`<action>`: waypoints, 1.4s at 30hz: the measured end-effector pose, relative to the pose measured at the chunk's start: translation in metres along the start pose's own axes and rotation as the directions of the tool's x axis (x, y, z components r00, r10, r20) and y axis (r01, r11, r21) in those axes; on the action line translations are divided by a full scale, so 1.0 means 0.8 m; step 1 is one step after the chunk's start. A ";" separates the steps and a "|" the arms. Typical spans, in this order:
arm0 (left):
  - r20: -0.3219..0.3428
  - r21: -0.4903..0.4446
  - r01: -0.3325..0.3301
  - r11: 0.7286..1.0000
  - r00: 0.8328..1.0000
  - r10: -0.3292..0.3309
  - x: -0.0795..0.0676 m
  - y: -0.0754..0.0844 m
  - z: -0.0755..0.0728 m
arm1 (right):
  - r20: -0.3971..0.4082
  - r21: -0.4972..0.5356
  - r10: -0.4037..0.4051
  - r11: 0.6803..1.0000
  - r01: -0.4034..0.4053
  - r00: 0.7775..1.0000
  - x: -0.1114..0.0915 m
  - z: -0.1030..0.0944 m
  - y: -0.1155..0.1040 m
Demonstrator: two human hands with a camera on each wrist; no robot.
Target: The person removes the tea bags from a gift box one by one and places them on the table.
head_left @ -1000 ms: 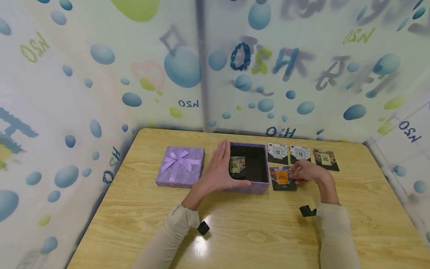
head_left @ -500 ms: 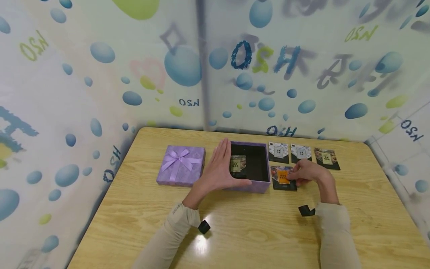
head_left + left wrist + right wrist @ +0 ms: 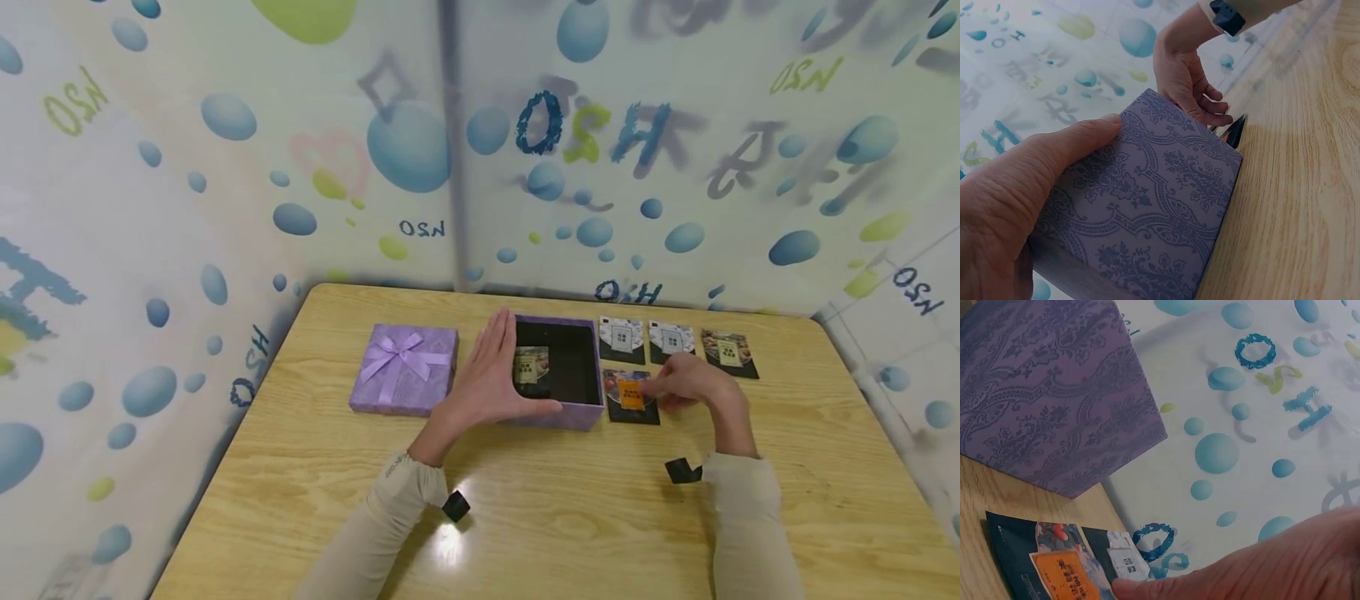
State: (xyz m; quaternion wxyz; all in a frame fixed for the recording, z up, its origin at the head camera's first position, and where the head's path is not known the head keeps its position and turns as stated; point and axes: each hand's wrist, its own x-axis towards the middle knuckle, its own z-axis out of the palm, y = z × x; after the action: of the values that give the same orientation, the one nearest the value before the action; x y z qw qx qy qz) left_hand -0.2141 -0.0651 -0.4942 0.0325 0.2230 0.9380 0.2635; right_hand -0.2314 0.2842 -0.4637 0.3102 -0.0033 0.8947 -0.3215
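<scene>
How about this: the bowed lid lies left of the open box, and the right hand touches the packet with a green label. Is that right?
Almost: the label is orange, not green, as the right wrist view shows. The lid does lie left of the open box, and the right hand touches that packet.

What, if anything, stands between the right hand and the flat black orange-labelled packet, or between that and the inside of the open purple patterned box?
Nothing visible stands between the right hand and the packet: the hand touches its right edge. Between the packet and the inside of the purple box, only the box's right wall rises.
</scene>
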 end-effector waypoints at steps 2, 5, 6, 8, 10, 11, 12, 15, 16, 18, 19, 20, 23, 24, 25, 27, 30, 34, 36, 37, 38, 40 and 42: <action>-0.005 0.002 -0.002 1.000 1.000 0.002 0.000 0.000 0.000 | -0.040 -0.018 -0.016 1.000 0.015 0.999 -0.001 -0.001 -0.004; -0.005 0.006 -0.002 1.000 1.000 0.002 0.000 0.000 0.001 | -0.117 -0.023 -0.088 0.996 0.086 0.989 -0.004 0.000 -0.011; -0.005 0.008 -0.001 1.000 1.000 0.001 0.000 0.000 0.001 | -0.141 -0.017 -0.115 0.993 0.114 0.983 -0.005 0.000 -0.014; -0.007 0.011 -0.002 1.000 1.000 0.003 0.000 0.000 0.001 | -0.186 -0.014 -0.180 0.983 0.181 0.966 -0.006 0.002 -0.020; -0.005 0.014 -0.001 1.000 1.000 0.001 0.000 0.000 0.001 | -0.230 -0.022 -0.227 0.973 0.229 0.946 -0.006 0.004 -0.026; -0.005 0.014 0.000 1.000 1.000 0.001 0.000 0.000 0.001 | -0.251 -0.027 -0.244 0.969 0.245 0.937 -0.006 0.005 -0.029; -0.005 0.015 0.000 1.000 1.000 0.000 0.000 0.000 0.001 | -0.272 -0.036 -0.259 0.965 0.259 0.927 -0.007 0.006 -0.032; 0.000 0.014 0.001 1.000 1.000 -0.001 0.000 0.000 0.001 | -0.333 -0.051 -0.281 0.959 0.280 0.900 -0.010 0.010 -0.041; 0.001 0.014 0.000 1.000 1.000 0.000 0.000 0.000 0.001 | -0.349 -0.053 -0.287 0.956 0.287 0.892 -0.011 0.012 -0.044; 0.002 0.013 0.000 1.000 1.000 0.000 0.000 0.000 0.001 | -0.378 -0.059 -0.296 0.953 0.296 0.877 -0.014 0.015 -0.050; 0.002 0.014 0.000 1.000 1.000 0.000 0.000 0.000 0.001 | -0.391 -0.064 -0.301 0.952 0.301 0.870 -0.015 0.016 -0.053; 0.002 0.013 0.001 1.000 1.000 -0.001 0.000 0.000 0.001 | -0.401 -0.067 -0.306 0.950 0.306 0.864 -0.017 0.018 -0.056; -0.004 0.009 -0.003 1.000 1.000 0.003 0.000 0.000 0.001 | -0.431 -0.085 -0.322 0.945 0.317 0.843 -0.020 0.022 -0.063; -0.007 0.007 -0.005 1.000 1.000 0.005 0.000 0.000 0.001 | -0.438 -0.091 -0.328 0.942 0.322 0.837 -0.021 0.024 -0.066; -0.006 0.003 -0.005 1.000 1.000 0.005 0.000 -0.001 0.001 | -0.444 -0.097 -0.335 0.940 0.328 0.831 -0.021 0.025 -0.068; -0.008 -0.002 -0.008 1.000 1.000 0.008 -0.001 -0.001 0.000 | -0.452 -0.103 -0.342 0.937 0.333 0.824 -0.021 0.029 -0.072; -0.011 -0.005 -0.010 1.000 1.000 0.010 -0.002 -0.001 -0.001 | -0.454 -0.103 -0.342 0.937 0.333 0.823 -0.020 0.034 -0.076; -0.006 0.003 -0.013 1.000 1.000 0.013 -0.002 0.000 -0.001 | -0.459 -0.108 -0.342 0.937 0.331 0.820 -0.018 0.041 -0.081; -0.001 0.009 -0.014 1.000 1.000 0.014 -0.002 -0.001 -0.001 | -0.462 -0.114 -0.345 0.937 0.331 0.817 -0.017 0.046 -0.084; 0.001 0.010 -0.015 1.000 1.000 0.015 -0.002 -0.001 -0.002 | -0.462 -0.111 -0.343 0.937 0.331 0.818 -0.017 0.048 -0.087; 0.002 0.010 -0.015 1.000 1.000 0.015 -0.002 -0.001 -0.002 | -0.463 -0.110 -0.344 0.937 0.332 0.817 -0.017 0.050 -0.089; 0.001 0.008 -0.015 1.000 1.000 0.015 -0.002 -0.001 -0.002 | -0.466 -0.109 -0.348 0.935 0.337 0.814 -0.016 0.054 -0.094; -0.004 0.007 -0.016 1.000 1.000 0.016 -0.002 -0.002 -0.002 | -0.471 -0.117 -0.363 0.929 0.351 0.804 -0.015 0.059 -0.100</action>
State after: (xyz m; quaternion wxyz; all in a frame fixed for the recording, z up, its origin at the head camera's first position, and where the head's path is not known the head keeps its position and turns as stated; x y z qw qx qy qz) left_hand -0.2136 -0.0675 -0.4938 0.0277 0.2303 0.9370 0.2611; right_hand -0.2109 0.1962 -0.4387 0.0100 -0.0943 0.9306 -0.3536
